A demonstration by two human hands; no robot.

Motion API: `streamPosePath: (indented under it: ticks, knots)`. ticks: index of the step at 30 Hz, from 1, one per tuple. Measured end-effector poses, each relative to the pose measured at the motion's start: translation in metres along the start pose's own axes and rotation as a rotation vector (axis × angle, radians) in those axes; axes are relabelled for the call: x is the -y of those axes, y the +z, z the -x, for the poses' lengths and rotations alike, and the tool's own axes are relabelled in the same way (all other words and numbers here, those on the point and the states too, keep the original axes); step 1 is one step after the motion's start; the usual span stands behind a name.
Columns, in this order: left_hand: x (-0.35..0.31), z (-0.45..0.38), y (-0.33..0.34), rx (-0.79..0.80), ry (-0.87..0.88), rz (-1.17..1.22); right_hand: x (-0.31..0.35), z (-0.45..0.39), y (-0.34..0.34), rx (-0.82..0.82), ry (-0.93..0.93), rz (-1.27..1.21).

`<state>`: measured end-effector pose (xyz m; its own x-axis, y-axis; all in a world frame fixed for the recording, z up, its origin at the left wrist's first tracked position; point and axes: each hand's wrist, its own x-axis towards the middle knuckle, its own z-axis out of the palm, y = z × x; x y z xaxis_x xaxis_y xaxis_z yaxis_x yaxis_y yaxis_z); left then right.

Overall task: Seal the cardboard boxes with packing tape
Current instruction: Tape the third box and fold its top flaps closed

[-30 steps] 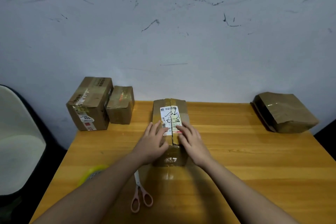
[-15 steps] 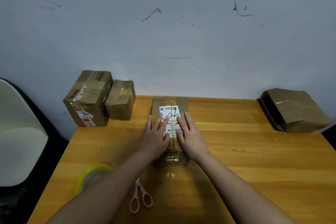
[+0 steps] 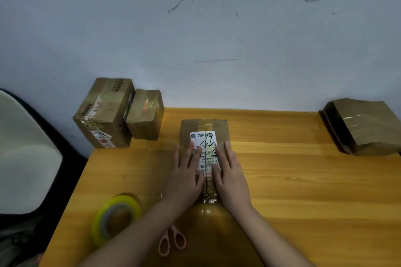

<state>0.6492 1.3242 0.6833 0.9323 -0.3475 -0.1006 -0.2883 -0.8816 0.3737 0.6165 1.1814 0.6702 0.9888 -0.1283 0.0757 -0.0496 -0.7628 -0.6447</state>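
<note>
1. A flat box lies on the wooden table at the centre of the view, its long side running from 6 to 12 o'clock, a white label across its top seam.
2. The left hand lies flat on the left half of the box, fingers straight and slightly spread, pointing to 12 o'clock.
3. The right hand lies flat on the right half, fingers straight and close together; neither hand grips anything.
4. Between the two hands a strip of clear tape runs along the seam and over the near end of the box.
5. A tape roll with a yellow-green rim lies on the table at 8 o'clock from the box, near the left forearm.
6. Pink-handled scissors lie at 6 o'clock, partly hidden under the left forearm.
7. Two boxes stand at 10 o'clock against the wall, touching: a larger one and a smaller one.
8. A brown taped parcel sits at 2 o'clock, at the table's far right corner, well apart from the hands.
</note>
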Motion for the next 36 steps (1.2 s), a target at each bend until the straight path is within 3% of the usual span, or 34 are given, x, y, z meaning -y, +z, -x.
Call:
streamPosePath:
  ticks: [6,8,11,13,19,25,28,31,34,36]
  knots:
    - [-0.006,-0.006,-0.008,0.105,-0.002,-0.102,0.007,-0.004,0.001,-0.024,-0.059,0.263]
    - [-0.008,-0.007,-0.009,0.112,0.024,-0.097,0.006,-0.006,-0.001,0.042,-0.018,0.264]
    - [-0.001,-0.007,-0.014,0.055,0.022,0.220,0.003,-0.007,-0.009,0.146,0.040,0.158]
    - [0.007,-0.009,-0.020,-0.008,0.015,0.465,0.006,-0.007,-0.013,0.091,0.051,-0.008]
    - [0.027,-0.007,-0.048,0.002,0.147,0.424,0.024,-0.012,-0.016,-0.132,0.023,0.201]
    - [0.077,0.012,-0.085,-0.018,0.104,0.660,0.078,-0.006,-0.019,-0.409,-0.204,0.085]
    - [0.116,0.034,-0.083,0.001,0.014,0.639,0.115,0.004,0.008,-0.231,-0.392,0.085]
    - [0.153,0.064,-0.066,0.189,-0.062,0.373,0.138,0.015,0.056,0.118,-0.450,0.188]
    - [0.177,0.092,-0.043,0.423,-0.045,-0.110,0.143,0.024,0.101,0.371,-0.287,0.230]
    - [0.183,0.105,-0.026,0.583,-0.007,-0.437,0.140,0.025,0.115,0.418,-0.121,0.179]
